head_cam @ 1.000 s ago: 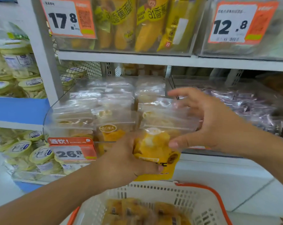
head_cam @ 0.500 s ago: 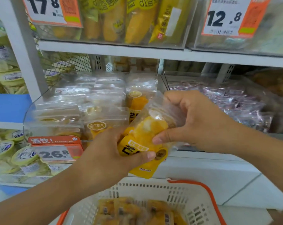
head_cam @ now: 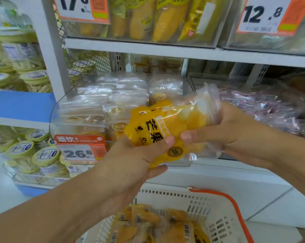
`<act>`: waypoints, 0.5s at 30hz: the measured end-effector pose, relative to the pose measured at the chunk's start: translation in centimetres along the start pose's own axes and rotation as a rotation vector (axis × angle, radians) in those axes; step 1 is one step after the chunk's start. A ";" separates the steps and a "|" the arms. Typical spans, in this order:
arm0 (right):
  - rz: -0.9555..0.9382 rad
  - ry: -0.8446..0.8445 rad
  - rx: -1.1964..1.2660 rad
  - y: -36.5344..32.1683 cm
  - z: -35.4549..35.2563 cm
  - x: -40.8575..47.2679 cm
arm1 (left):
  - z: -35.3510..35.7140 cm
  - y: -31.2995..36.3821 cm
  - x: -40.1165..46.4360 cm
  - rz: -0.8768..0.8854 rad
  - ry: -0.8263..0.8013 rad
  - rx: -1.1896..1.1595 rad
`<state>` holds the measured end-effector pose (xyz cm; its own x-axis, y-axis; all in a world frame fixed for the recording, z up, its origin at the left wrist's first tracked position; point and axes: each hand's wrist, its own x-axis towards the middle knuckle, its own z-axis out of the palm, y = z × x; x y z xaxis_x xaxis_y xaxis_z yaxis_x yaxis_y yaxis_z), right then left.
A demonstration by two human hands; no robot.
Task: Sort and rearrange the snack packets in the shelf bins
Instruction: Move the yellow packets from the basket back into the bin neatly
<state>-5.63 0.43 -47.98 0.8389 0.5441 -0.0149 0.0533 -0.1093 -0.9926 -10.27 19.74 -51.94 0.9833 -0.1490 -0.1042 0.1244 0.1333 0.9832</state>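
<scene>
A yellow mango snack packet (head_cam: 167, 125) with a clear top is held tilted in front of the clear shelf bin (head_cam: 64, 109). My left hand (head_cam: 130, 165) grips its lower yellow end, thumb across the front. My right hand (head_cam: 230, 134) holds its clear upper end from the right, thumb on the front. The bin behind holds several rows of the same packets (head_cam: 113, 95) standing upright.
A white basket with an orange rim (head_cam: 223, 206) sits below my hands with several more mango packets (head_cam: 148, 227). A neighbouring bin holds purple packets (head_cam: 263, 106). Price tags 26.8 (head_cam: 78, 151), 17.8 and 12.8 hang on bins. Round tubs (head_cam: 43, 155) fill the left shelves.
The packet has been lifted out of the front of the bin and turned on its side, to the right. My right hand went from open over the packets to holding the packet's top.
</scene>
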 end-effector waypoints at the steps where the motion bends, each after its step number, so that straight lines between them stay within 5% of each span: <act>1: 0.071 -0.070 -0.010 -0.1 0.0 -0.2 | 0.1 0.0 0.0 0.032 -0.013 0.002; 6: 0.177 -0.057 -0.003 -0.7 -0.3 -0.9 | 0.4 -0.1 0.4 0.129 -0.036 0.014; 12: 0.016 0.263 -0.119 -0.2 -1.6 0.0 | 0.0 -0.4 1.8 0.189 0.068 0.029; 15: 0.007 0.122 -0.149 0.1 -1.2 -0.1 | 0.0 -0.8 1.9 0.228 0.053 0.082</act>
<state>-5.02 -0.61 -47.92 0.8983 0.4393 0.0022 0.1194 -0.2393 -0.9636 -8.46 19.38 -52.94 0.9906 -0.0721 0.1166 -0.1109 0.0778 0.9908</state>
